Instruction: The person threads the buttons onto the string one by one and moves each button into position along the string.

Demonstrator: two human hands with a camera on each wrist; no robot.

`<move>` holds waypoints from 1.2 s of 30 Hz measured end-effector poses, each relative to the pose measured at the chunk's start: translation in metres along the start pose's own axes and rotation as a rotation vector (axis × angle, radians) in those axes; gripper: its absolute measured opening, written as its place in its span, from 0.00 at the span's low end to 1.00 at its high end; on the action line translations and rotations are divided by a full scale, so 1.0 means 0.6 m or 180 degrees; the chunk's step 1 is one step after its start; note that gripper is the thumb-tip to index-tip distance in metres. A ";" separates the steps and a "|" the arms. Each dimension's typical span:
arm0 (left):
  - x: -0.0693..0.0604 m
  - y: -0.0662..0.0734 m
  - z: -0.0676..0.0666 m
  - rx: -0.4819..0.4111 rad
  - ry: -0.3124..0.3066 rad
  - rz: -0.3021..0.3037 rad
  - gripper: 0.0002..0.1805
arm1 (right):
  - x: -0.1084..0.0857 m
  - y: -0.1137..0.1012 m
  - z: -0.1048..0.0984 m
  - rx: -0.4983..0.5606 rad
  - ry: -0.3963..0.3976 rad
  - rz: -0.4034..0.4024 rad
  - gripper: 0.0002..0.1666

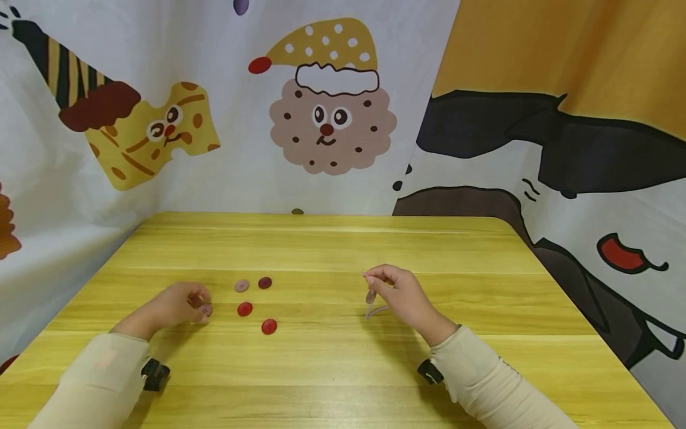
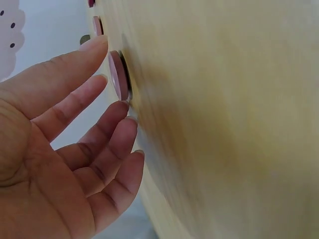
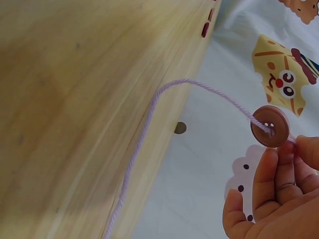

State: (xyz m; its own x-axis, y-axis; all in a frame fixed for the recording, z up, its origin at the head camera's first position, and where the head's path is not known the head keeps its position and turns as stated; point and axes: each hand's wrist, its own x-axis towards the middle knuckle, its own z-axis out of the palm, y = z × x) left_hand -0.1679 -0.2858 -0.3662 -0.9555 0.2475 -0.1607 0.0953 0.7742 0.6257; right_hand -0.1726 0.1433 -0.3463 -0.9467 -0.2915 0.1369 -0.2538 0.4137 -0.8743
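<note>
Pinching a lavender string between thumb and fingertip, the right hand has its remaining fingers loosely bent. A brown-pink button threaded on that string hangs just below the pinch; whether a fingertip also touches its rim I cannot tell. Beyond the button, the string runs down toward the table.

The left hand has its fingers gently curved and parted from the thumb, with nothing gripped. A dusky pink button lies on the table at the gap between thumb and fingertips; one fingertip is at its edge, though contact is unclear.

Just right of the left fingers are a pale pink button and a bright red button; slightly farther out, a maroon button and another red button. Past both hands' fingers hangs a cartoon-printed cloth.
</note>
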 end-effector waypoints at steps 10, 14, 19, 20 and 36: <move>0.002 0.000 0.001 -0.0068 -0.0144 0.0011 0.13 | 0.000 -0.001 0.000 0.0022 -0.0016 0.0010 0.10; 0.003 -0.003 0.002 -0.0128 -0.0185 0.0075 0.13 | 0.000 -0.001 -0.001 0.0016 -0.0011 0.0029 0.09; 0.006 -0.005 0.000 -0.0048 -0.0178 0.0093 0.13 | 0.000 -0.002 -0.001 0.0029 -0.0011 0.0023 0.09; 0.007 -0.005 0.000 -0.0032 -0.0174 0.0093 0.12 | 0.000 -0.001 -0.002 0.0024 -0.0010 0.0021 0.10; 0.004 0.001 0.004 0.0258 0.0035 0.0023 0.07 | 0.002 -0.006 -0.004 -0.0006 -0.0015 0.0033 0.10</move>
State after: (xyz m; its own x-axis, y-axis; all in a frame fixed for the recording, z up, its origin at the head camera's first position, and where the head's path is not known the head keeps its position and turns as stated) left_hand -0.1693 -0.2833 -0.3677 -0.9576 0.2471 -0.1479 0.1240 0.8173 0.5628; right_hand -0.1729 0.1435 -0.3418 -0.9484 -0.2912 0.1257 -0.2444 0.4182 -0.8748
